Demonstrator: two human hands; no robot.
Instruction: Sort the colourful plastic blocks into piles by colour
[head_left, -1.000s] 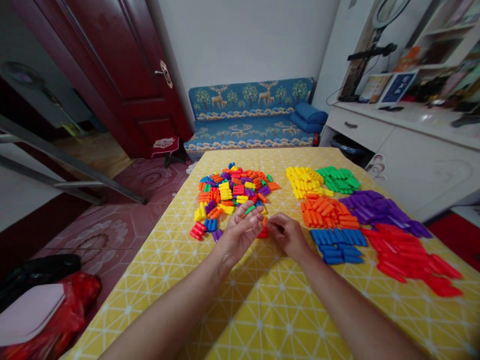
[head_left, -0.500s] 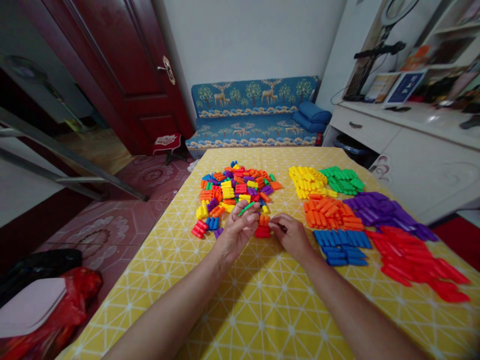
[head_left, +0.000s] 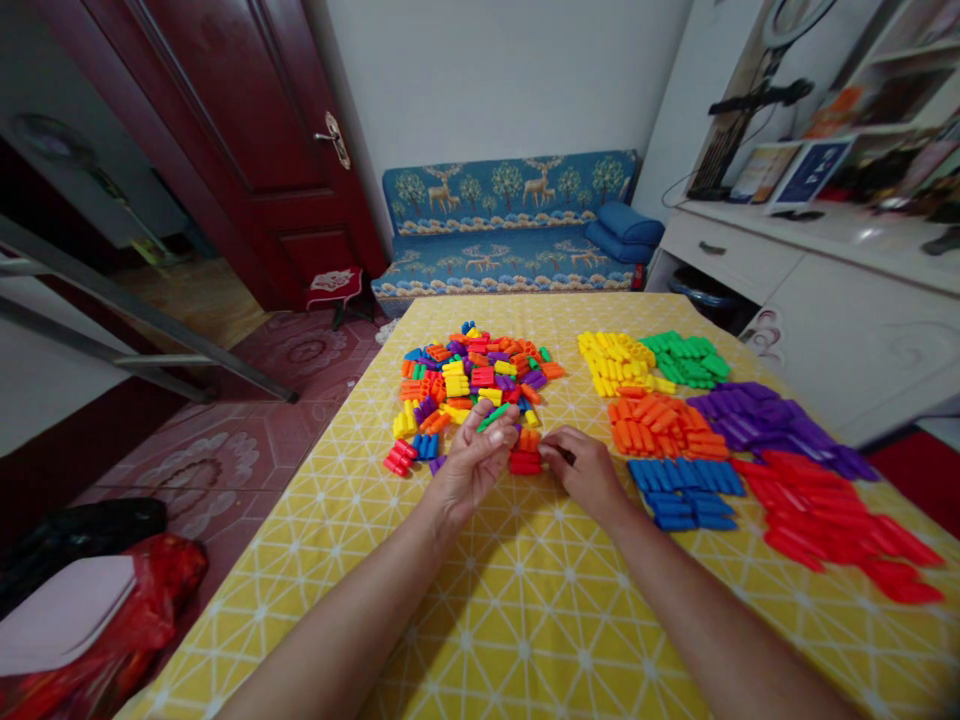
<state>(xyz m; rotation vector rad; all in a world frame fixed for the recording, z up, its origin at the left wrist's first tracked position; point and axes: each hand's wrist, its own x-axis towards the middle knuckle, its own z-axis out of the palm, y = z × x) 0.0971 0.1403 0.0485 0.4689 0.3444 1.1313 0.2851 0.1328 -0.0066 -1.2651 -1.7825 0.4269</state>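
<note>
My left hand [head_left: 476, 462], palm turned up, pinches a small green plastic block [head_left: 494, 417] between thumb and fingers at the front of a mixed heap of colored blocks [head_left: 480, 378]. My right hand [head_left: 579, 465] is closed, its fingertips curled beside the right end of a red block [head_left: 524, 463]; whether they grip it or something else is hidden. An orange block [head_left: 529, 440] lies just behind the red one. To the right are single-color groups: yellow blocks [head_left: 615, 362], green blocks [head_left: 688, 360], orange blocks [head_left: 664, 427], purple blocks [head_left: 772, 425], blue blocks [head_left: 684, 492] and red blocks [head_left: 829, 515].
The table wears a yellow cloth [head_left: 517, 620] with white lines. Behind it stands a blue patterned sofa [head_left: 506, 240]. A white cabinet [head_left: 825, 270] is at the right. On the left are a metal ladder-like frame [head_left: 172, 325], a red stool [head_left: 334, 287] and a red bag [head_left: 169, 580].
Both hands stay almost in place, with the green block still in my left hand. The camera view shifts very slightly; the blocks on the table lie as before.
</note>
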